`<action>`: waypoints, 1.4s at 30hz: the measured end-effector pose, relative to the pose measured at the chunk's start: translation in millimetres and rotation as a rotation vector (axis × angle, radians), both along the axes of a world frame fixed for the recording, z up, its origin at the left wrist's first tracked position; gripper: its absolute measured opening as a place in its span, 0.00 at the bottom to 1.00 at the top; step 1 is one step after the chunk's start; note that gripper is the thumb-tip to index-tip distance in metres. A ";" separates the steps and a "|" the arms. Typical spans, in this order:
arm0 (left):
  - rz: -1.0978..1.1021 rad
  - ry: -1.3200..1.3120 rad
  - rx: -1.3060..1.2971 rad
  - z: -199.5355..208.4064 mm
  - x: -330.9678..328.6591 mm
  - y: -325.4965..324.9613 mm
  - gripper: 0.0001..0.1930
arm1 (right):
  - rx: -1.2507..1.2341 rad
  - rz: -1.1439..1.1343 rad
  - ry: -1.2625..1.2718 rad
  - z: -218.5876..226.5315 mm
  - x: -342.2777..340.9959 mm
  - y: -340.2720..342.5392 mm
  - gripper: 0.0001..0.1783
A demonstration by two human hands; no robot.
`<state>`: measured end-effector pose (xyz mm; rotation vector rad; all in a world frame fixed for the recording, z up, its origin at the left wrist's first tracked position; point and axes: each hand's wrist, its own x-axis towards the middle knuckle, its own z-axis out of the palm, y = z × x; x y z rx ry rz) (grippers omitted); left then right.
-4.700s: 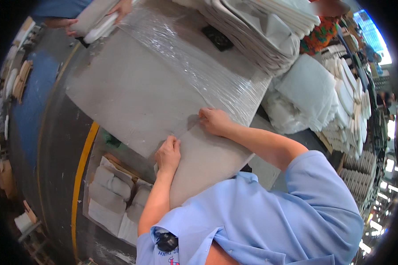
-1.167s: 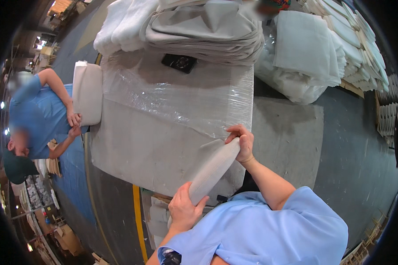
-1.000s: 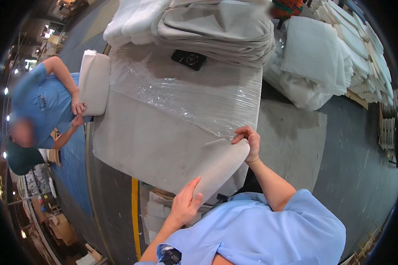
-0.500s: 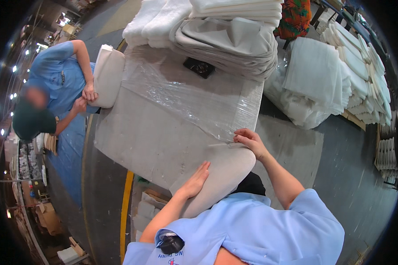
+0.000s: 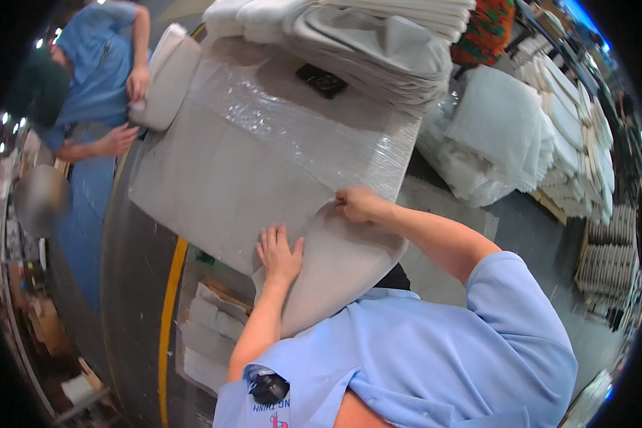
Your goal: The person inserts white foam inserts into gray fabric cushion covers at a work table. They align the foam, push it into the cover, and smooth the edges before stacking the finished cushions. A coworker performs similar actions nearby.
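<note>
Centrally, one large grey fabric sheet (image 5: 235, 178) covers the plastic-wrapped table (image 5: 314, 135), its near end folded over at lower centre. Both forearms reach up from the lower edge. One left hand (image 5: 279, 253) lies flat, fingers spread, pressing the fold. One right hand (image 5: 357, 205) pinches the fold's upper edge, fingers curled.

1. The grey cloth piece (image 5: 335, 274), lifted as a loose roll a second ago, now lies flattened over the near edge of the table (image 5: 214, 178);
2. the left hand (image 5: 279, 255) has moved up from the cloth's lower end and presses flat on it;
3. the right hand (image 5: 357, 204) has come down, pinching the cloth's far edge.
</note>
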<state>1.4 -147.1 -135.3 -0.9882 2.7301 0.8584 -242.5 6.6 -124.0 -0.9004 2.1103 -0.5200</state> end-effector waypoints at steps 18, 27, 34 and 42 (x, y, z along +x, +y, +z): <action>0.215 0.006 -0.017 -12.1 57.9 -39.2 0.14 | -0.193 0.014 0.278 -11.1 13.4 -10.5 0.11; 0.519 -0.229 0.327 48.7 144.7 -4.1 0.48 | -0.129 0.040 0.338 -12.9 12.9 -9.2 0.12; 0.636 -0.440 0.489 30.9 151.4 -1.5 0.68 | -0.127 0.058 0.312 -12.8 19.9 -9.1 0.10; 0.719 -0.340 0.673 -1.6 146.9 -30.7 0.60 | -0.150 0.058 0.415 -22.2 16.2 -1.0 0.14</action>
